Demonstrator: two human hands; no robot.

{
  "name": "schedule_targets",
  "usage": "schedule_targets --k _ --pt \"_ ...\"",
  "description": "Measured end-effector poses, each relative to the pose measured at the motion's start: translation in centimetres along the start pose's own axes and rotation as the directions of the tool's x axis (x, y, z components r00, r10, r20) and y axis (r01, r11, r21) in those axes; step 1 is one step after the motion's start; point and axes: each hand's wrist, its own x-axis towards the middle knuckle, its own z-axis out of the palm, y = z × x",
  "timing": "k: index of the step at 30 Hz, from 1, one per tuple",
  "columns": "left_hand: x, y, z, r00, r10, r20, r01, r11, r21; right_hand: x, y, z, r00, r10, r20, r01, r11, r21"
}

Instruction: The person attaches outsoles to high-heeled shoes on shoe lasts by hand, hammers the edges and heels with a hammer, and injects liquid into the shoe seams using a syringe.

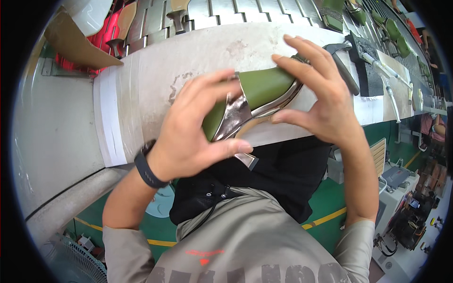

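Note:
A green high-heeled shoe point(266, 87) with shiny pewter-coloured trim and heel lies on its side over the pale worktop, toe to the right. Its heel tip points toward me past the worktop's front edge. My left hand point(188, 127) cups the back of the shoe, its slightly blurred fingers over the upper and its thumb by the heel. Around the toe end, my right hand point(325, 94) is spread, with fingers above and thumb below, partly hiding a dark ornament there. Whether the right fingertips touch the shoe I cannot tell.
Behind the pale worktop point(155, 89) runs a slatted metal conveyor point(226, 14) carrying shoe parts and, at right, several green shoes point(394, 35). A hammer point(347, 70) lies beside a black block point(368, 70) and several syringe-like tubes point(391, 96). A brown board point(78, 40) leans at left.

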Motion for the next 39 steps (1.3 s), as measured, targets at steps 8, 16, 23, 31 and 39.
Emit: schedule_targets --k 8,16,23,31,39 --pt "1.7 0.7 1.7 0.973 -0.229 0.001 0.228 0.97 -0.089 -0.1 1.1 0.3 0.998 -0.058 0.003 0.058 0.998 -0.011" --pt "2.8 1.9 2.4 0.981 -0.192 -0.026 0.194 0.971 0.138 -0.2 0.5 0.2 1.0 -0.004 -0.004 0.004 0.999 -0.032" --pt "3.4 2.5 2.4 0.975 -0.219 -0.044 0.223 0.961 0.161 1.2 0.0 -0.2 0.997 0.079 0.017 -0.08 0.994 0.08" --pt "6.2 3.6 2.5 0.997 -0.035 0.073 0.015 0.966 0.256 -5.5 8.0 1.5 0.855 0.314 -0.412 -0.44 0.861 -0.257" --pt "9.8 3.0 3.1 0.961 -0.074 0.266 0.038 0.989 0.14 -6.5 4.8 -0.1 0.832 0.493 -0.254 -0.526 0.847 -0.078"
